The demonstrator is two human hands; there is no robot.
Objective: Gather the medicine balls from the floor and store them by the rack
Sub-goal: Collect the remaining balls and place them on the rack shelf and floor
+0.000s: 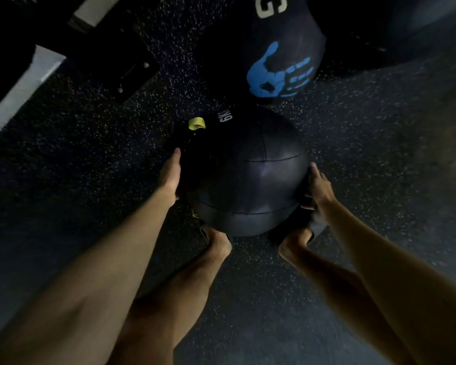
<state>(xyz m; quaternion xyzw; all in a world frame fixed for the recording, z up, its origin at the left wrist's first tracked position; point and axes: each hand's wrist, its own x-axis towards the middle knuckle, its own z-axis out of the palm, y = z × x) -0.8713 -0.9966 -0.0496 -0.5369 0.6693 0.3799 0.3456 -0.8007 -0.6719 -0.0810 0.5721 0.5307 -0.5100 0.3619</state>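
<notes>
One dark stitched leather medicine ball [248, 175], marked 6KG with a yellow tab [196, 123] at its 11 o'clock, is held at centre above two bare feet [217, 246], hiding their toes. The left hand [173, 175] presses flat at its 9 o'clock and the right hand [317, 191] lies spread at 3. One black ball with a blue handprint [282, 67] lies at 12 o'clock on the speckled rubber floor [63, 180]. A dark shape [406, 27] at 1 o'clock is cut off and unclear.

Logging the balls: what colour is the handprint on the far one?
Blue handprint on the black medicine ball; head view.
</notes>
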